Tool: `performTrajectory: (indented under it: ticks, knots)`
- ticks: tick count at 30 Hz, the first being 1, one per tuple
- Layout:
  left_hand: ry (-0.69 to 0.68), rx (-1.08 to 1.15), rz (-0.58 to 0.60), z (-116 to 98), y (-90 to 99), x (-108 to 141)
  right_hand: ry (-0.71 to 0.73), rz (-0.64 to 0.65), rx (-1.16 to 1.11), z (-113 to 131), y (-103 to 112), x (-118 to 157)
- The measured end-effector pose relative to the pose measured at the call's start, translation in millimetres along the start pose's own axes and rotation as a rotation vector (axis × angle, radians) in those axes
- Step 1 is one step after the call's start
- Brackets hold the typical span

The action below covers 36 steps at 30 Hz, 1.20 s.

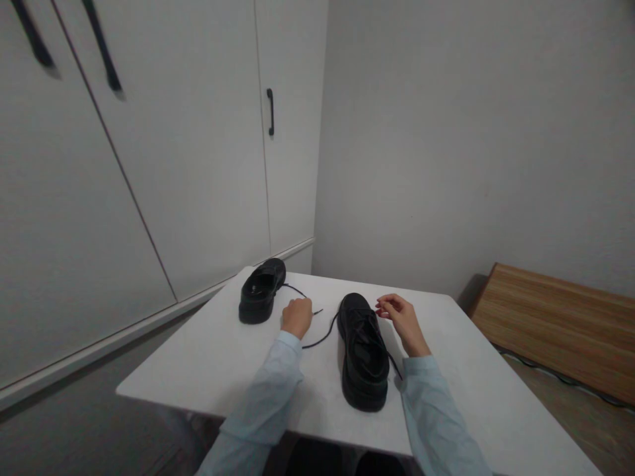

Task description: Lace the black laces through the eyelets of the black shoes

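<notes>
A black lace-up shoe stands on the white table before me, its toe pointing away. My left hand is closed in a fist to the left of it. One black shoelace runs from this shoe toward that fist, and a lace tip sticks out past the knuckles; the grasp itself is hidden. To the right of the shoe's toe, my right hand hovers with loosely bent fingers and nothing visible in them. Another lace end trails down the shoe's right side. A matching shoe rests at the far left, its lace trailing right.
White cabinet doors with black handles rise behind the table on the left. A grey wall stands behind it. At the right is a wood-grain panel with a dark cable along its lower edge.
</notes>
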<state>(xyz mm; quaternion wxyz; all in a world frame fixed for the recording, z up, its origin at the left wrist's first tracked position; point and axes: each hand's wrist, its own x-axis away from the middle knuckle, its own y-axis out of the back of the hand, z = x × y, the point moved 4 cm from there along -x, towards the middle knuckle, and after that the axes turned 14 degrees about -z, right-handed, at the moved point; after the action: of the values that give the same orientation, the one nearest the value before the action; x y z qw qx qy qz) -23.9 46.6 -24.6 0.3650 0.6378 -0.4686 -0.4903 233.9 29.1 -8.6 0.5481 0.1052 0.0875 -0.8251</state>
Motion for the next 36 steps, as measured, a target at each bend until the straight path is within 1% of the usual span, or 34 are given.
performTrajectory:
  ticks: [3, 6, 8, 10, 13, 15, 18, 21, 26, 31, 33, 36]
  knots:
    - [0.008, 0.032, -0.075, -3.6, 8.1, -1.5, 0.017, 0.007, 0.032, -2.7, -3.5, -0.3]
    - [0.007, 0.137, -0.211, -10.2, 17.4, -4.9, 0.031, 0.007, 0.057, -1.6, -4.4, 0.2]
    - [-0.038, 0.246, -0.311, -17.6, 22.7, -6.4, 0.039, 0.014, 0.065, 0.1, -5.0, 1.0]
    - [-0.113, 0.400, -0.387, -27.2, 26.1, -6.0, 0.052, 0.021, 0.076, 2.3, -6.1, 1.9]
    - [-0.224, 0.626, -0.442, -41.3, 27.9, -1.7, 0.095, 0.019, 0.116, 7.2, -7.6, 4.0]
    - [-0.269, 0.716, -0.447, -49.2, 27.5, 2.4, 0.142, 0.027, 0.135, 11.6, -8.9, 6.0]
    - [-0.320, 0.788, -0.425, -59.4, 25.7, 8.8, 0.193, 0.080, 0.109, 16.7, -11.8, 9.8]
    - [-0.388, 0.804, -0.416, -68.4, 23.8, 14.7, 0.204, 0.126, 0.085, 17.0, -14.4, 12.3]
    - [-0.496, 0.800, -0.442, -78.8, 19.1, 21.9, 0.251, 0.119, 0.056, 18.2, -18.0, 14.6]
    - [-0.529, 0.831, -0.434, -82.5, 21.3, 25.7, 0.305, 0.067, -0.003, 22.2, -19.8, 16.3]
    - [-0.534, 0.849, -0.426, -82.8, 25.2, 27.0, 0.277, 0.018, -0.009, 18.7, -18.5, 14.2]
    - [-0.591, 0.808, -0.377, -84.8, 28.6, 29.5, 0.172, -0.112, -0.046, 9.2, -12.7, 8.5]
